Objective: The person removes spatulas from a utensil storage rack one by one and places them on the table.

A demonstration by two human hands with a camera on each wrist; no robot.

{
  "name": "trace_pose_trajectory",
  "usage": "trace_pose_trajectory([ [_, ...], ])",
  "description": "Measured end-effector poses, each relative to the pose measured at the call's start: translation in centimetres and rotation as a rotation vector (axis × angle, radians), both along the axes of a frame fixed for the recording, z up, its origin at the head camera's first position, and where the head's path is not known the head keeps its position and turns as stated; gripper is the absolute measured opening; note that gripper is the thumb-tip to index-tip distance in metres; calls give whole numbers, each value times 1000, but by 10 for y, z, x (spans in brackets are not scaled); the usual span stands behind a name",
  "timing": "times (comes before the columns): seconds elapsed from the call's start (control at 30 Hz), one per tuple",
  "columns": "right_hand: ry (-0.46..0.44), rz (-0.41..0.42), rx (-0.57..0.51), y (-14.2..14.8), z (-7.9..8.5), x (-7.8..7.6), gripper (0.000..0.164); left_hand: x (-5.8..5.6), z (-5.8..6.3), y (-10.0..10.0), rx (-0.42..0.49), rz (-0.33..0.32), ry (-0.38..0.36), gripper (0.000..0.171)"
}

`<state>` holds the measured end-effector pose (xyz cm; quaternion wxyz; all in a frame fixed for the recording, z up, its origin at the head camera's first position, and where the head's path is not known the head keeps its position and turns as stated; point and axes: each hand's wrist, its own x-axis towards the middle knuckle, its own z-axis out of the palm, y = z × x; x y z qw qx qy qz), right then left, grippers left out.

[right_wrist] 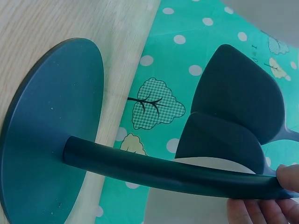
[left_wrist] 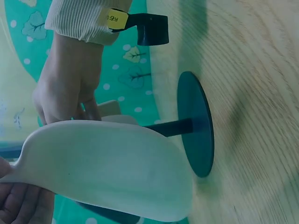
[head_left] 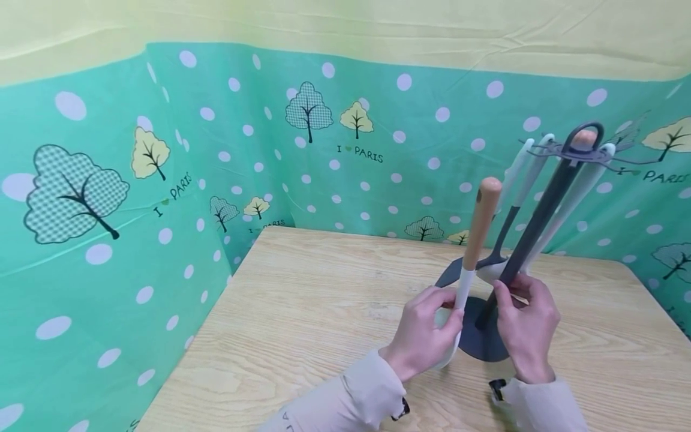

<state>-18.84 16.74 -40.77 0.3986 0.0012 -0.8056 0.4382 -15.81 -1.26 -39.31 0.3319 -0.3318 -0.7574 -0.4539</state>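
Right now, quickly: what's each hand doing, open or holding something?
Left hand: closed, holding the white spatula below its wooden handle.
Right hand: closed, holding the stand's dark pole.

Pale tan-handled turner [head_left: 466, 282] | head down | beside dark, upright, round-based stand [head_left: 531, 240]

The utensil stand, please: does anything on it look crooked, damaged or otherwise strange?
In the head view, its post leans to the right, which looks askew, though the camera's angle may cause this. The right hand grips the post. I see no damage.
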Motion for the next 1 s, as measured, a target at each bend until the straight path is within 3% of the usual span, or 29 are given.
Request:
trace_pose_trajectory([
  [0.5,-1,6,-6,1,-1,0,25,13,4,-37,-21,-7,-53,15],
  [0.83,-16,18,-3,1,0,1,26,20,6,-68,32,-1,-200,12],
  [1.0,-3,18,7,2,-1,1,25,23,5,-84,18,35,-231,14],
])
